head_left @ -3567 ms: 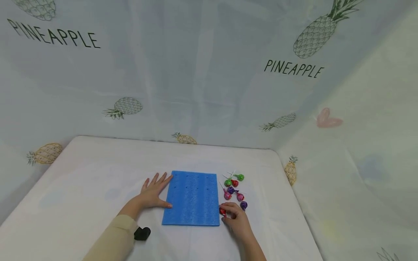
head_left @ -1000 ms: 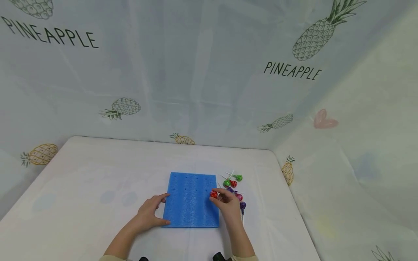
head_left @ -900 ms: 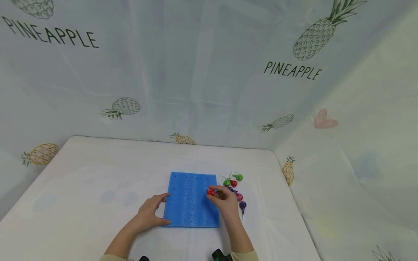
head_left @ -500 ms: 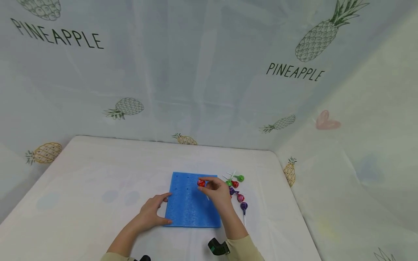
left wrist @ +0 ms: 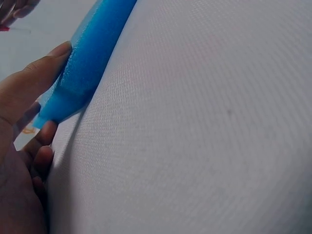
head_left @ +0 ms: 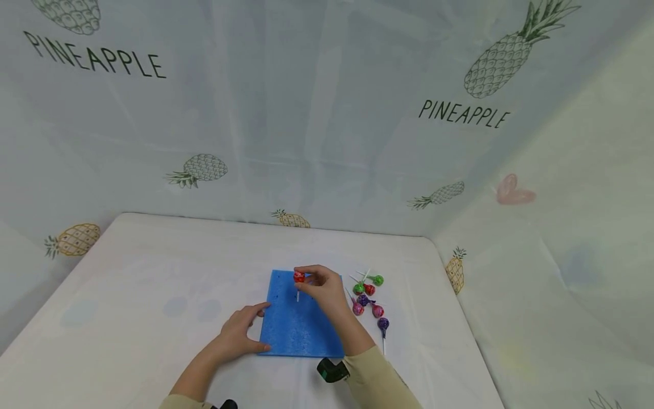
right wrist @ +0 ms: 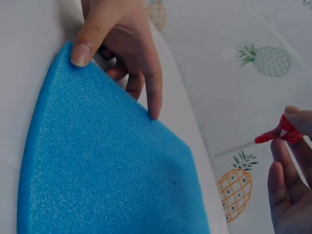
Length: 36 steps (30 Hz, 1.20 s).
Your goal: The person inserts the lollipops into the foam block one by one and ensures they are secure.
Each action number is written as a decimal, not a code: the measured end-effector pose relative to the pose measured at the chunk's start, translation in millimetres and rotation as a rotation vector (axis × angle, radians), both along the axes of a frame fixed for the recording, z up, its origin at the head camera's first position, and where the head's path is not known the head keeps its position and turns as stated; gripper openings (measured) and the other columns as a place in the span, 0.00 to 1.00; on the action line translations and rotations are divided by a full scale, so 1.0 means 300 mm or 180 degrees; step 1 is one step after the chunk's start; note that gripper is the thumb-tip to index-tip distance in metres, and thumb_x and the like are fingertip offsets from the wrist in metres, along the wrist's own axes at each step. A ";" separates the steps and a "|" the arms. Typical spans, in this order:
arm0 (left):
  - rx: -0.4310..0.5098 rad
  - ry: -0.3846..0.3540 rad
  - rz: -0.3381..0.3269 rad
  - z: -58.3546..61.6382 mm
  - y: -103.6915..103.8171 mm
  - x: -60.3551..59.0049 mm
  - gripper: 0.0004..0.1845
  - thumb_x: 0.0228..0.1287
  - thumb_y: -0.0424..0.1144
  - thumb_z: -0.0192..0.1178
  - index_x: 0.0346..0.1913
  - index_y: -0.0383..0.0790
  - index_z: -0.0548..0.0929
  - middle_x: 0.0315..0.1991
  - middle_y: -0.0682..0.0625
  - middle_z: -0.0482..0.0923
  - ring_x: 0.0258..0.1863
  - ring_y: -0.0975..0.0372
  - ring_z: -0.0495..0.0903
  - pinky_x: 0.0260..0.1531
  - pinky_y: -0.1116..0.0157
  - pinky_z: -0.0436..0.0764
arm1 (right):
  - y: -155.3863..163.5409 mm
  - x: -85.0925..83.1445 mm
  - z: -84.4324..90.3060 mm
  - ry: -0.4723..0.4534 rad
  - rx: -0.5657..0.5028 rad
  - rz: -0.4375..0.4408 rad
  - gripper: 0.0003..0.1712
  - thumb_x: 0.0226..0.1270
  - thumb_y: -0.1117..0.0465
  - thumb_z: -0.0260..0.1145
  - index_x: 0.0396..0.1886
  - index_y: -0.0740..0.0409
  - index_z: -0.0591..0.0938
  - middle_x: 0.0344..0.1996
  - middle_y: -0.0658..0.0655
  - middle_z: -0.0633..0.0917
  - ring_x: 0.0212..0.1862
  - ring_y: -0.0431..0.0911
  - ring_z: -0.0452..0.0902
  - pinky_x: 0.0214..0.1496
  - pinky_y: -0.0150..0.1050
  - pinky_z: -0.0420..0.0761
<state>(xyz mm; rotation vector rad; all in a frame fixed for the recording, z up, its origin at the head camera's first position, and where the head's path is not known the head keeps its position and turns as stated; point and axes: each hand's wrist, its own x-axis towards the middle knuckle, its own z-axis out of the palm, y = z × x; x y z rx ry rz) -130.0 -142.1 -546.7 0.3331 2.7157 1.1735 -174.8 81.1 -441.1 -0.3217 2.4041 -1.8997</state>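
Observation:
A blue foam board [head_left: 301,332] with small holes in its far part lies flat on the table. My left hand [head_left: 236,334] holds its left edge. In the right wrist view its thumb presses the top near the corner, the index fingertip is at the edge, and the other fingers curl alongside. My right hand [head_left: 327,291] pinches a red-wrapped lollipop [head_left: 299,277] by its head between thumb and fingers, above the far part of the board. Its white stick points down toward the board in the head view. In the right wrist view the stick [right wrist: 234,148] is apart from the board.
Several lollipops lie right of the board: a green one [head_left: 377,280], a red one [head_left: 369,289], a pink one [head_left: 377,311] and a purple one [head_left: 383,323] among them. A white cloth [head_left: 168,272] covers the table. A pineapple-print curtain [head_left: 286,142] hangs behind.
From beside the board's right edge, my right hand has carried the red lollipop leftward and away over the board, its stick now pointing down. My left hand's spread fingers have drawn in along the left edge.

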 end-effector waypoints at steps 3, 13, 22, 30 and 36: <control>0.0003 0.0008 0.0002 -0.004 0.000 -0.001 0.51 0.36 0.53 0.81 0.67 0.43 0.71 0.50 0.53 0.74 0.45 0.57 0.72 0.42 0.55 0.72 | -0.004 -0.035 -0.052 -0.0074 -0.0020 -0.0035 0.17 0.60 0.68 0.72 0.49 0.58 0.86 0.41 0.58 0.86 0.38 0.50 0.82 0.39 0.39 0.82; -0.0002 0.0045 -0.0069 -0.016 -0.011 -0.004 0.52 0.37 0.54 0.80 0.68 0.43 0.69 0.50 0.53 0.73 0.45 0.58 0.71 0.41 0.56 0.72 | -0.043 -0.108 -0.109 0.0045 0.0000 -0.0064 0.16 0.60 0.64 0.73 0.48 0.50 0.87 0.36 0.53 0.87 0.38 0.43 0.84 0.40 0.38 0.82; -0.0008 0.0156 -0.0170 -0.010 -0.017 -0.004 0.51 0.37 0.54 0.80 0.68 0.42 0.70 0.49 0.53 0.73 0.43 0.58 0.71 0.40 0.57 0.71 | -0.081 -0.136 -0.137 0.0065 -0.0141 -0.0171 0.18 0.59 0.64 0.73 0.51 0.59 0.85 0.35 0.54 0.86 0.37 0.44 0.83 0.38 0.40 0.83; 0.0039 0.0172 -0.0175 -0.010 -0.019 -0.002 0.51 0.38 0.55 0.79 0.68 0.42 0.70 0.50 0.53 0.73 0.44 0.58 0.70 0.40 0.57 0.71 | -0.115 -0.157 -0.174 0.0132 -0.0117 -0.0399 0.18 0.58 0.64 0.74 0.49 0.51 0.87 0.34 0.51 0.86 0.37 0.42 0.83 0.35 0.36 0.82; 0.0030 0.0174 -0.0143 -0.008 -0.018 0.003 0.50 0.39 0.55 0.79 0.68 0.42 0.70 0.50 0.53 0.74 0.45 0.58 0.71 0.41 0.57 0.71 | -0.139 -0.168 -0.206 0.0261 -0.0145 -0.0544 0.18 0.57 0.65 0.75 0.49 0.55 0.87 0.39 0.56 0.86 0.38 0.42 0.83 0.33 0.34 0.81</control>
